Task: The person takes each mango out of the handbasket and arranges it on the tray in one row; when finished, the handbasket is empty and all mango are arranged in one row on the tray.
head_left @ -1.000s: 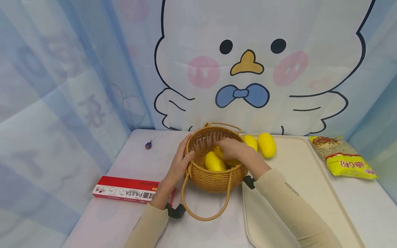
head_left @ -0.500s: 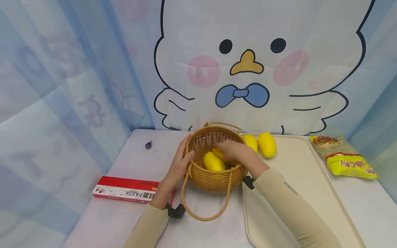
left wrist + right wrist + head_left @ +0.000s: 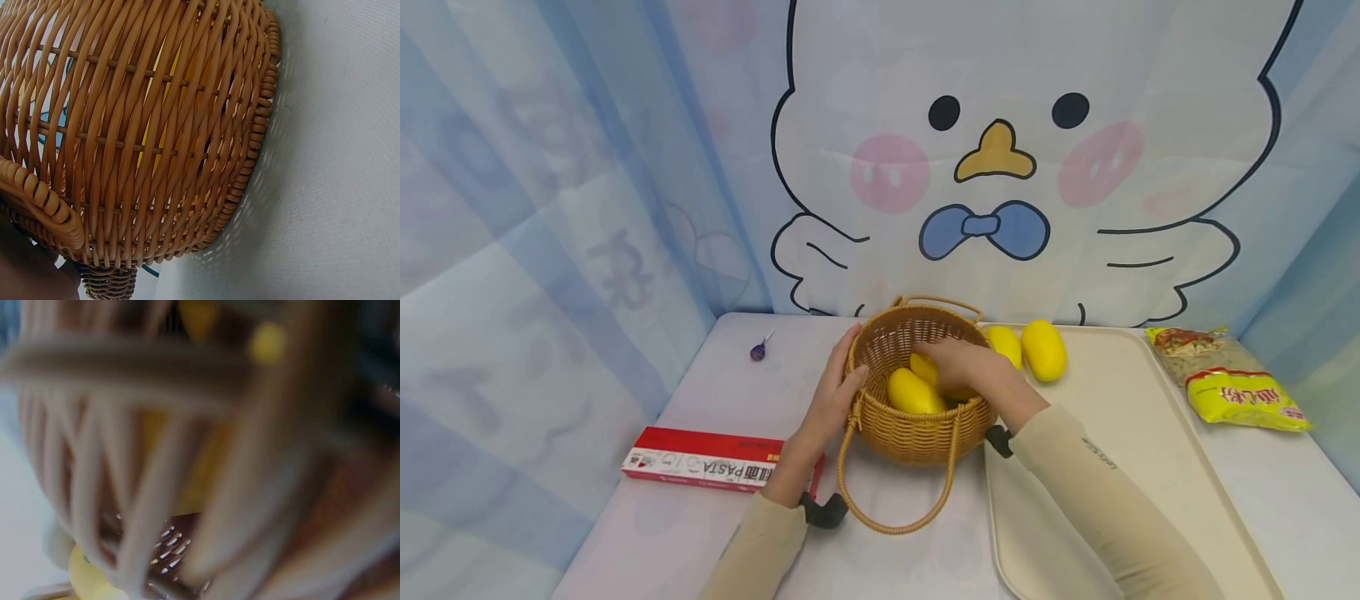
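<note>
A round wicker basket point(image 3: 917, 437) stands upright with its front handle hanging down. My left hand point(image 3: 832, 396) grips its left rim, thumb over the edge; the left wrist view shows the basket's weave point(image 3: 144, 125) up close beside part of that hand point(image 3: 31, 269). Inside lie yellow mango-like fruits point(image 3: 913, 392). Reaching in over the right rim, my right hand point(image 3: 966, 367) has its fingers curled over one yellow fruit point(image 3: 958, 393), fingertips mostly hidden. Through blurred wicker point(image 3: 144, 369), the right wrist view shows yellow point(image 3: 209, 469).
Two more yellow fruits point(image 3: 1043, 351) lie at the back left of a cream tray point(image 3: 1097, 417). A yellow food bag point(image 3: 1240, 387) is beyond its right edge. On the left are a red-and-white pasta box point(image 3: 700, 458), partly behind my left forearm, and a purple lollipop point(image 3: 758, 352).
The yellow fruits inside the basket have shifted slightly left. My right hand stays inside with only a small movement, and my left hand keeps its grip on the rim.
</note>
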A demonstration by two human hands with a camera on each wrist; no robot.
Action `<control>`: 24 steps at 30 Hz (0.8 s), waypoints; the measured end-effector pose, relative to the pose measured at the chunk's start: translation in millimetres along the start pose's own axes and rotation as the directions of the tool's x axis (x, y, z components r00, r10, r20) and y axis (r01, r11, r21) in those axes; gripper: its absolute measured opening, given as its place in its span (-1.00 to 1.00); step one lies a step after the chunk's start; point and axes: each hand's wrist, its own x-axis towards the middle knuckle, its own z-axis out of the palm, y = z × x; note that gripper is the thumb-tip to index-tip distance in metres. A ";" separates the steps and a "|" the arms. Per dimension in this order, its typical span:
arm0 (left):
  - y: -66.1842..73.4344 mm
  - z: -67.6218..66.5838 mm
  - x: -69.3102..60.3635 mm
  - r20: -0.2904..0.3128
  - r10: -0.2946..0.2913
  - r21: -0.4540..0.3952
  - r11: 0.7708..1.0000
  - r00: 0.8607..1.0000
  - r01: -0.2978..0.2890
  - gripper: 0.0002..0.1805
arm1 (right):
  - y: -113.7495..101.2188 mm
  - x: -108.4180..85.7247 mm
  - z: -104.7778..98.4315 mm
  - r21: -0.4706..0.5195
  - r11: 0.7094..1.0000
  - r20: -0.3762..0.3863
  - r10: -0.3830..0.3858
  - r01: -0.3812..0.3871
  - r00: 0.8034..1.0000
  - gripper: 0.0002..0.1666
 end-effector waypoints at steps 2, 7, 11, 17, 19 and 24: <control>0.0 0.5 -0.5 -0.004 0.002 0.001 1.000 1.000 -0.002 -0.34 | 0.7 0.6 0.0 0.003 1.000 0.009 0.006 -0.006 1.000 -0.19; 0.6 0.5 -1.1 0.004 0.001 -0.004 1.000 1.000 -0.001 -0.35 | 1.7 0.7 0.7 0.013 1.000 0.003 0.009 -0.009 1.000 -0.16; 7.7 -1.0 -3.0 0.030 -0.021 -0.005 1.000 0.999 0.021 -0.33 | 1.1 0.1 2.1 0.017 1.000 -0.049 -0.013 0.014 0.999 -0.17; 6.3 -1.5 -3.7 0.021 -0.004 -0.011 1.000 1.000 0.004 -0.33 | 2.0 6.4 0.9 -0.016 0.997 -0.181 -0.083 0.082 0.980 -0.14; 0.8 -0.6 -2.3 0.009 0.007 -0.010 1.000 1.000 -0.007 -0.34 | 2.3 7.1 0.0 -0.013 0.996 -0.206 -0.094 0.093 0.974 -0.12; 0.5 0.4 -1.6 -0.002 0.012 0.001 1.000 1.000 -0.012 -0.33 | 0.9 3.2 -3.0 0.027 0.994 -0.253 -0.098 0.108 0.963 -0.08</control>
